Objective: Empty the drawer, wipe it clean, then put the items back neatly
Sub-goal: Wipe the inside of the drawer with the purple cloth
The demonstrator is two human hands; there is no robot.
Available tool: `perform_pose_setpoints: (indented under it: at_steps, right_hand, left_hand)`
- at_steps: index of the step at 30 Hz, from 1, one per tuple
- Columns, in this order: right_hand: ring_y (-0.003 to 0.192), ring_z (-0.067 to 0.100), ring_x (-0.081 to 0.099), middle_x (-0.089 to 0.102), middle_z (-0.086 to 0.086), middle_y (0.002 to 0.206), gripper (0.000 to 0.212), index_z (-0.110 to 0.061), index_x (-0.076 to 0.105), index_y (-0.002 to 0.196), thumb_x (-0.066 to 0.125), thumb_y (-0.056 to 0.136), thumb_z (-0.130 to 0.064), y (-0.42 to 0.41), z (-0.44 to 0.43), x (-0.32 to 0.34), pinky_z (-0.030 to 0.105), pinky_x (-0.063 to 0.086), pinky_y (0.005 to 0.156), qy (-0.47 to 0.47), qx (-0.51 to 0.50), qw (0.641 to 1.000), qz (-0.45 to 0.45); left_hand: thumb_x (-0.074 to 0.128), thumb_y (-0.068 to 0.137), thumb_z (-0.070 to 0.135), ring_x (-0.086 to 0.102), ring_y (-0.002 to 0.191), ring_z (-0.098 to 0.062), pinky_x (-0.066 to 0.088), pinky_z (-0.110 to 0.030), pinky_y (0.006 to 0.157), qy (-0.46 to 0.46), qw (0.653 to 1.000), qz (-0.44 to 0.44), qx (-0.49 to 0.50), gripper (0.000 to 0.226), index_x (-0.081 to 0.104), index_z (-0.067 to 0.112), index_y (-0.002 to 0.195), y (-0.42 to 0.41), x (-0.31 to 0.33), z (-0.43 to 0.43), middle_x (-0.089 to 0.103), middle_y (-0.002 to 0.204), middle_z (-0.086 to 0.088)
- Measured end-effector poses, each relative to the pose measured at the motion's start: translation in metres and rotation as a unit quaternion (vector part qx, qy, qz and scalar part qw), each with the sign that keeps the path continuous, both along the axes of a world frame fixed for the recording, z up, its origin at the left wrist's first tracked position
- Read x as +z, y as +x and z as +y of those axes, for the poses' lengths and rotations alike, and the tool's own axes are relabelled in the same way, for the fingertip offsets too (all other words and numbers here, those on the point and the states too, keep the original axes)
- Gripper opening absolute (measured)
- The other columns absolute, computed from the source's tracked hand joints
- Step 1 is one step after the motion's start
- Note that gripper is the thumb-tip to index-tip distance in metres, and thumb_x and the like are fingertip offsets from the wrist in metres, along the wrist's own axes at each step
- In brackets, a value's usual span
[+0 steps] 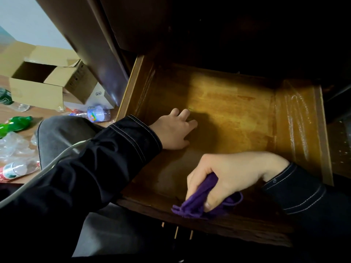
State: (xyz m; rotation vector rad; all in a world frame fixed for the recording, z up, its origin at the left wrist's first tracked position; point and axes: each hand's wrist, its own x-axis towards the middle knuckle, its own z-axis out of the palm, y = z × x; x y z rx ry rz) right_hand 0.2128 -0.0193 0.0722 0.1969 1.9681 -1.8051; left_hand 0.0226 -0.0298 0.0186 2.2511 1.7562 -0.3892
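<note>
Step in hand, as judged: wiping. The drawer (133,82) is pulled out from the dark desk and nothing lies on its floor that I can see.

Hands:
- right hand (233,175): fingers curled round a bunched purple cloth (201,204), at the near front edge of the drawer, cloth touching or just above the front rail (cannot tell which).
- left hand (174,130): holds nothing, fingers spread and lying on the drawer floor near the left wall, seemingly bracing.

Doing it well (judgement): flatten the cloth under the palm instead of leaving it wadded, so more of it meets the wood. Work from the shadowed back wall toward the front in overlapping strokes. Push a fold into the corners, where dust collects. Keep the left hand pressing so the drawer does not slide, and move it to reach the patch beneath.

Materials:
- drawer: varnished wood, amber, streaky sheen on the floor, flat panels with square corners.
- right inner wall: glossy, wrinkled clear film (296,120), possibly tape; a cloth may snag on it.
- cloth: soft, fibrous, limp, stitched edge.

Beside the desk, on the floor (19,111): open cardboard boxes (38,82) and crumpled plastic bottles (96,112). Cannot tell which things belong to the drawer.
</note>
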Motion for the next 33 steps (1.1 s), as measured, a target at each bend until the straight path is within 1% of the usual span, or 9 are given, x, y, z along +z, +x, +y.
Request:
perform_pose_setpoints:
  at_steps: [3, 7, 10, 13, 16, 21, 27, 30, 33]
  right_hand:
    - [0.09, 0.01, 0.065, 0.073, 0.004, 0.103, 0.029, -0.007, 0.074, 0.115, 0.077, 0.086, -0.006, -0.01, -0.01, -0.008, 0.024, 0.049, 0.081, 0.027, -0.034, 0.999, 0.014]
    - [0.091, 0.015, 0.066, 0.073, 0.011, 0.106, 0.031, -0.007, 0.074, 0.116, 0.077, 0.086, -0.008, -0.004, -0.001, -0.005, 0.035, 0.052, 0.082, 0.041, 0.005, 0.999, 0.009]
    - [0.088, 0.013, 0.067, 0.075, 0.01, 0.104, 0.03, -0.01, 0.076, 0.113, 0.079, 0.084, -0.009, 0.002, 0.005, -0.004, 0.035, 0.053, 0.08, 0.046, 0.023, 0.998, -0.023]
    - [0.076, 0.011, 0.063, 0.075, 0.006, 0.092, 0.022, -0.012, 0.077, 0.107, 0.077, 0.084, -0.011, -0.011, -0.014, -0.018, 0.035, 0.053, 0.073, 0.154, 0.011, 0.988, -0.032]
    - [0.073, 0.02, 0.062, 0.071, 0.001, 0.084, 0.018, -0.017, 0.077, 0.104, 0.075, 0.086, -0.017, -0.017, -0.02, -0.024, 0.04, 0.052, 0.07, 0.224, 0.041, 0.973, -0.048]
    - [0.079, 0.01, 0.067, 0.076, 0.001, 0.092, 0.025, -0.013, 0.077, 0.11, 0.079, 0.085, -0.015, 0.002, 0.004, -0.006, 0.037, 0.056, 0.075, 0.094, 0.04, 0.993, -0.051]
    - [0.072, 0.026, 0.054, 0.069, 0.017, 0.092, 0.02, -0.004, 0.073, 0.102, 0.074, 0.087, -0.018, -0.017, -0.016, -0.03, 0.036, 0.043, 0.062, 0.239, 0.094, 0.962, -0.095]
    - [0.07, 0.011, 0.058, 0.073, 0.01, 0.09, 0.02, -0.01, 0.076, 0.105, 0.077, 0.086, -0.017, -0.01, -0.004, -0.017, 0.028, 0.045, 0.063, 0.185, 0.088, 0.974, -0.099]
    - [0.074, 0.008, 0.063, 0.075, 0.005, 0.089, 0.024, -0.011, 0.077, 0.109, 0.079, 0.085, -0.013, 0.0, 0.003, -0.01, 0.026, 0.049, 0.068, 0.108, 0.05, 0.988, -0.102]
  left_hand:
    - [0.059, 0.092, 0.046, 0.04, 0.119, -0.03, 0.054, -0.046, 0.088, 0.007, 1.0, -0.002, 0.003, 0.056, 0.039, 0.028, 0.141, 0.001, 0.001, 0.0, 0.033, 0.14, -0.007]
    - [0.06, 0.092, 0.046, 0.04, 0.121, -0.029, 0.054, -0.045, 0.089, 0.007, 1.0, -0.004, 0.002, 0.057, 0.038, 0.029, 0.142, 0.0, 0.0, 0.0, 0.032, 0.142, -0.006]
    - [0.06, 0.091, 0.047, 0.04, 0.121, -0.03, 0.054, -0.046, 0.089, 0.007, 1.0, -0.003, 0.003, 0.057, 0.038, 0.029, 0.141, 0.0, -0.001, 0.0, 0.032, 0.142, -0.006]
    - [0.059, 0.091, 0.046, 0.04, 0.119, -0.03, 0.054, -0.045, 0.088, 0.009, 1.0, -0.004, 0.004, 0.055, 0.039, 0.029, 0.139, 0.0, -0.001, 0.001, 0.033, 0.14, -0.006]
    - [0.059, 0.091, 0.047, 0.04, 0.12, -0.029, 0.054, -0.045, 0.088, 0.01, 1.0, -0.005, 0.003, 0.055, 0.039, 0.029, 0.14, 0.0, -0.001, 0.001, 0.034, 0.14, -0.006]
    - [0.059, 0.092, 0.049, 0.04, 0.122, -0.029, 0.055, -0.044, 0.088, 0.009, 1.0, -0.003, -0.001, 0.056, 0.038, 0.031, 0.141, -0.002, -0.002, 0.001, 0.033, 0.143, -0.005]
    - [0.058, 0.092, 0.047, 0.04, 0.121, -0.029, 0.055, -0.045, 0.087, 0.009, 1.0, -0.002, 0.001, 0.054, 0.039, 0.029, 0.139, -0.001, -0.001, 0.001, 0.033, 0.141, -0.006]
    - [0.059, 0.092, 0.048, 0.04, 0.12, -0.028, 0.055, -0.044, 0.088, 0.008, 1.0, 0.002, -0.001, 0.055, 0.039, 0.029, 0.139, -0.001, -0.002, 0.0, 0.034, 0.14, -0.005]
    - [0.059, 0.091, 0.047, 0.041, 0.119, -0.028, 0.055, -0.044, 0.087, 0.008, 1.0, 0.002, 0.002, 0.056, 0.039, 0.029, 0.14, 0.0, -0.001, 0.0, 0.034, 0.139, -0.005]
